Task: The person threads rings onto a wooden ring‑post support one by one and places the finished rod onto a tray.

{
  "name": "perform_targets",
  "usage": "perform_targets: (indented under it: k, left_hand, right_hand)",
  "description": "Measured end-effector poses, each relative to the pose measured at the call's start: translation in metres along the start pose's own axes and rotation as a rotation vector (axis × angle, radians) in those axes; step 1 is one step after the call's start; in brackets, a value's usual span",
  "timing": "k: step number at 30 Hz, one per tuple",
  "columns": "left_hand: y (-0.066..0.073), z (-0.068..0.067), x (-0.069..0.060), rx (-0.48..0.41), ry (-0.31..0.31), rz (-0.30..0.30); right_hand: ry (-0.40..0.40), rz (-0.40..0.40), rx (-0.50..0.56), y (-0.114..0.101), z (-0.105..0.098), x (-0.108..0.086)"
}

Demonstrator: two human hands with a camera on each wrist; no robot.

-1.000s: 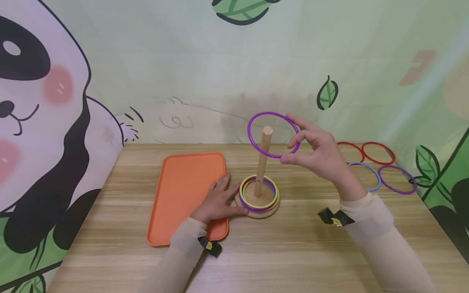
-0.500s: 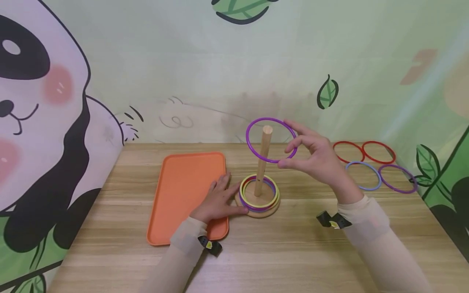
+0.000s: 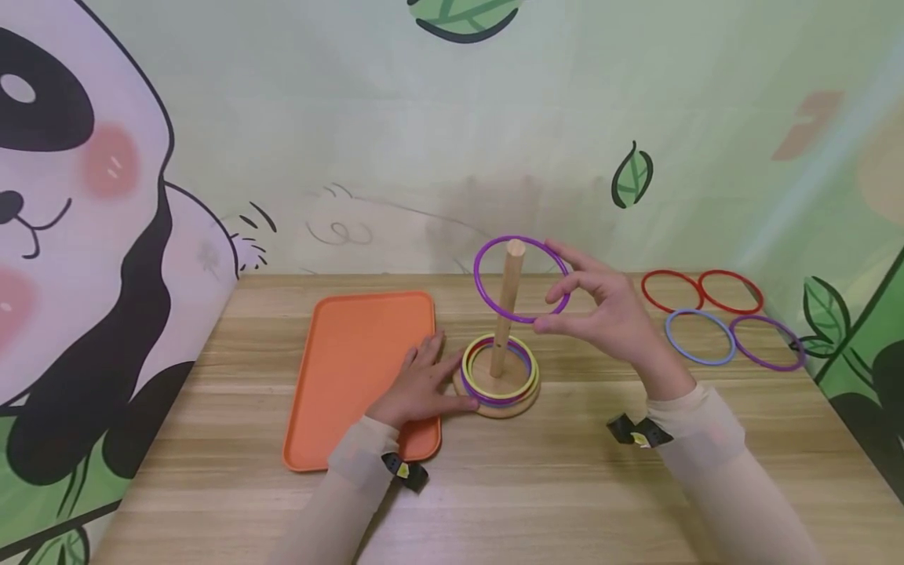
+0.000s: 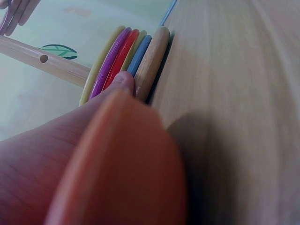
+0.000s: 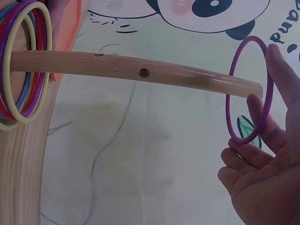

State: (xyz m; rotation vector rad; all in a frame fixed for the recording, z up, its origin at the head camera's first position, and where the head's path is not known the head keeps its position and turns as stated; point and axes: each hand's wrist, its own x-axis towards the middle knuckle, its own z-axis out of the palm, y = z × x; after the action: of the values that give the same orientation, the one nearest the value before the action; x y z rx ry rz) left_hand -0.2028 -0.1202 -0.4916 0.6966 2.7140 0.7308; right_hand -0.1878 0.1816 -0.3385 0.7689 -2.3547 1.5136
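My right hand (image 3: 607, 314) pinches a thin purple ring (image 3: 476, 273) between thumb and fingers. In the right wrist view, the tip of the wooden peg (image 5: 187, 80) passes through that purple ring (image 5: 228, 110). Low on the same peg lies a stack of several rings, with a yellow ring (image 4: 96, 70) uppermost, then purple, red, yellow and blue. They sit on the round wooden base (image 4: 152, 65). My left hand (image 3: 420, 388) lies with spread fingers at the base's left side, its thumb touching the edge by the stack. Part of that hand is over the orange tray (image 3: 360, 345).
At the right back of the table lie two red rings, a blue ring (image 3: 709, 363) and another purple ring (image 3: 766, 366), close together. A printed wall cloth with a panda and leaves stands behind the table. The orange tray lies left of the base.
My right hand has lowered a little and shifted slightly left, bringing the purple ring down around the peg's top. My left hand stays in place.
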Motion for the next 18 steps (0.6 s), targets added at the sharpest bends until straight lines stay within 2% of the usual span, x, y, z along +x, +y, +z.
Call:
perform_targets:
  k: [18]
  left_hand:
    - [0.002, -0.001, -0.001, 0.0, 0.005, 0.0]
  right_hand:
    - [-0.018, 0.032, 0.017, 0.021, 0.01, -0.013]
